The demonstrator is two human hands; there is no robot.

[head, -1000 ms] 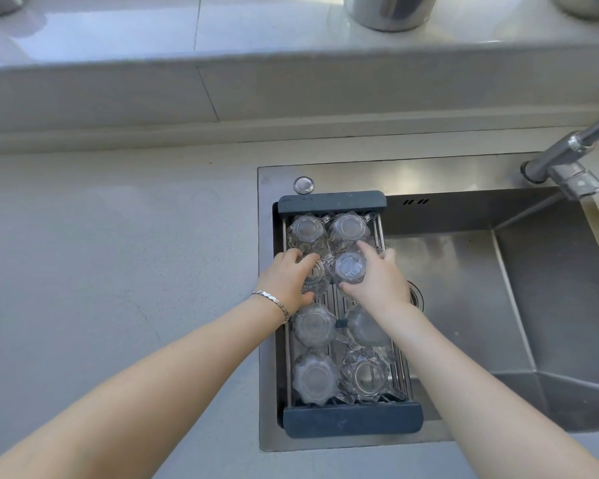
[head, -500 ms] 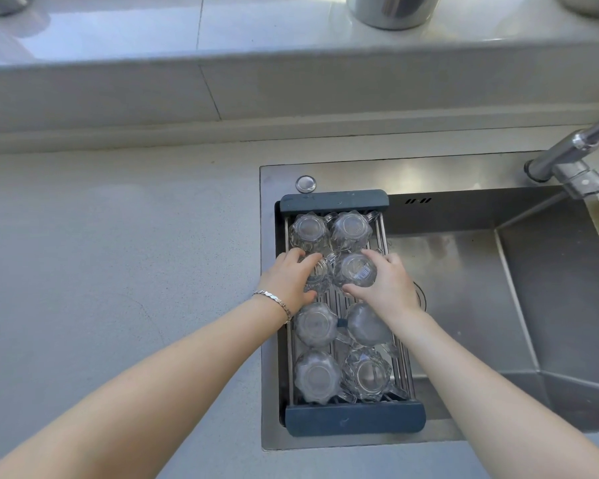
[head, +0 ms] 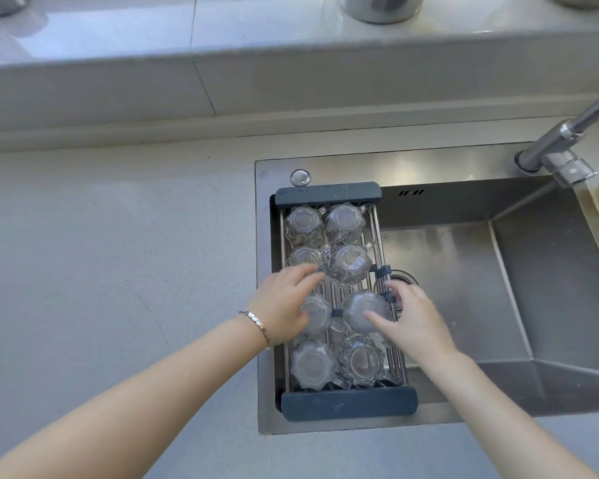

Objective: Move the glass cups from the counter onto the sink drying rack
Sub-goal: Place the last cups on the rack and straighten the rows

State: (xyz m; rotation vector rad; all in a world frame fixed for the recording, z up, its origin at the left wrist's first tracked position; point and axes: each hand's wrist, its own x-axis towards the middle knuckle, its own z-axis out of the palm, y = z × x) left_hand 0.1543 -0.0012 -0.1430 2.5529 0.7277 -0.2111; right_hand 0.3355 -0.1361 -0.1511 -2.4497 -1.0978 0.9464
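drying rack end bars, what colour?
Dark slate grey end bars, clearest in the head view.

Clear faceted glass cups (head: pixel 349 264), dark blue-grey rack (head: pixel 327 194), steel sink (head: pixel 550 288).

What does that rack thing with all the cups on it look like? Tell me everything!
The drying rack is a long rectangle of shiny metal rods with a dark gray bar at each end. It lies flat across the left side of the steel sink, its ends on the rim. Eight clear glass cups sit upside down on it, in two columns.
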